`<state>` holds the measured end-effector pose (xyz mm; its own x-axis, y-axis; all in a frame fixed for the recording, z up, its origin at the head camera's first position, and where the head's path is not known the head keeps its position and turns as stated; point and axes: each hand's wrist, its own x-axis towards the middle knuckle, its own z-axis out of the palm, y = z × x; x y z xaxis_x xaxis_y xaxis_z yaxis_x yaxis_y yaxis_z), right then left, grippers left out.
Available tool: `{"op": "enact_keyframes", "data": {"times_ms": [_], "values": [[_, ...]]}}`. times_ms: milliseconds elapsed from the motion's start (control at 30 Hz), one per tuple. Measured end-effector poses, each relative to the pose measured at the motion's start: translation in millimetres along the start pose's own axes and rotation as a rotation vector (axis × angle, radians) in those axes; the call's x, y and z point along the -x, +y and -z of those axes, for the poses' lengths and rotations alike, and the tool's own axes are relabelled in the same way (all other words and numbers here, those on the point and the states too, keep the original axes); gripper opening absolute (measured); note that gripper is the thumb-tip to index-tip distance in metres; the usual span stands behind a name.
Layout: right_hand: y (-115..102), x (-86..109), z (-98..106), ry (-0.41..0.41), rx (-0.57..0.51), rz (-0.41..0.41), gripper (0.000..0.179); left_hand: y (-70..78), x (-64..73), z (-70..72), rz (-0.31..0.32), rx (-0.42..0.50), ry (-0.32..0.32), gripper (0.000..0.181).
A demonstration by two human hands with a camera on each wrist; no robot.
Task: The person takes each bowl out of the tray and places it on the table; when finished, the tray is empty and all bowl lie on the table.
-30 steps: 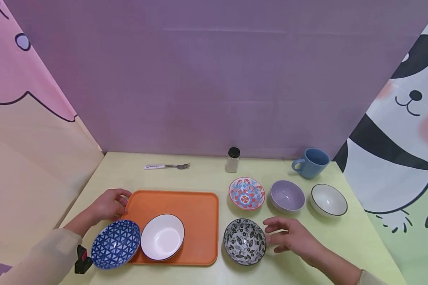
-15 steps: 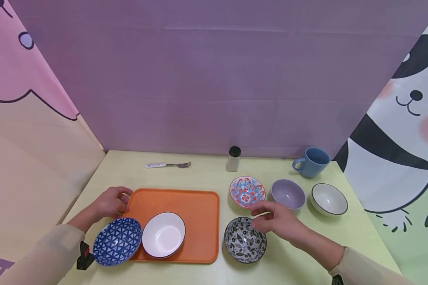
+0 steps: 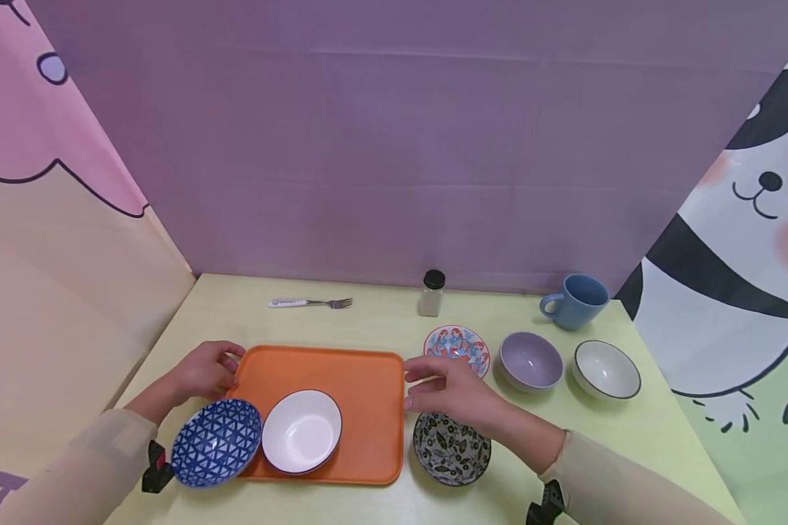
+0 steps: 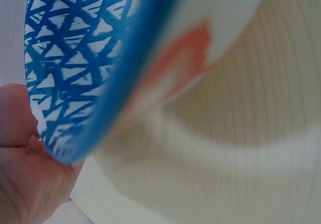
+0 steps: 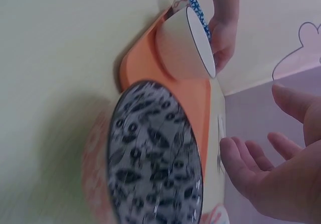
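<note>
My left hand [image 3: 206,368] is at the left edge of the orange tray [image 3: 368,408], its fingers loosely bent beside the rim. In the left wrist view, part of this hand [image 4: 30,169] shows behind the blue triangle-patterned bowl [image 4: 75,58]. That blue bowl [image 3: 217,443] leans over the tray's front left corner. A white bowl [image 3: 302,432] with a dark rim stands beside it on the tray. My right hand [image 3: 456,394] reaches the tray's right edge, fingers spread with nothing between them. It overlaps the black floral bowl [image 3: 453,452] and the red-and-blue patterned bowl [image 3: 462,341].
A purple bowl [image 3: 530,361], a white dark-rimmed bowl [image 3: 605,370] and a blue mug [image 3: 574,301] stand at the right. A black-capped shaker [image 3: 432,293] and a fork [image 3: 310,302] are near the back. Behind the table rises a purple backdrop [image 3: 394,160].
My right hand has moved left from beside the black floral bowl, passing over it to the tray's right edge. The left hand and the bowls have stayed in place.
</note>
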<state>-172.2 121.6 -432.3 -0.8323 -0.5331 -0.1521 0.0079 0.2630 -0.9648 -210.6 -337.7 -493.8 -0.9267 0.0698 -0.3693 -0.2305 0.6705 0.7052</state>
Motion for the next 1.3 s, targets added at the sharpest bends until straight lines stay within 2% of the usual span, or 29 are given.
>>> {"op": "enact_keyframes", "data": {"times_ms": [267,567,667,1067,1300], "values": [[-1.5,-22.6,-30.8,-0.055,-0.033,-0.026,0.059,1.9,0.9,1.1,-0.001,0.011,-0.004,0.059],[2.4,-41.2,-58.3,-0.109,-0.097,-0.112,0.068,1.7,2.6,1.2,0.014,0.011,0.000,0.062],[4.8,-46.6,-65.9,-0.116,-0.106,-0.115,0.071,1.2,1.6,0.6,0.017,0.011,0.004,0.062],[7.4,-56.0,-90.2,-0.100,-0.052,-0.136,0.079,-1.0,-3.0,2.3,0.009,0.010,-0.012,0.061],[8.7,-56.5,-100.0,-0.077,-0.065,-0.168,0.079,0.1,-3.8,2.0,0.009,0.013,-0.016,0.060]]}}
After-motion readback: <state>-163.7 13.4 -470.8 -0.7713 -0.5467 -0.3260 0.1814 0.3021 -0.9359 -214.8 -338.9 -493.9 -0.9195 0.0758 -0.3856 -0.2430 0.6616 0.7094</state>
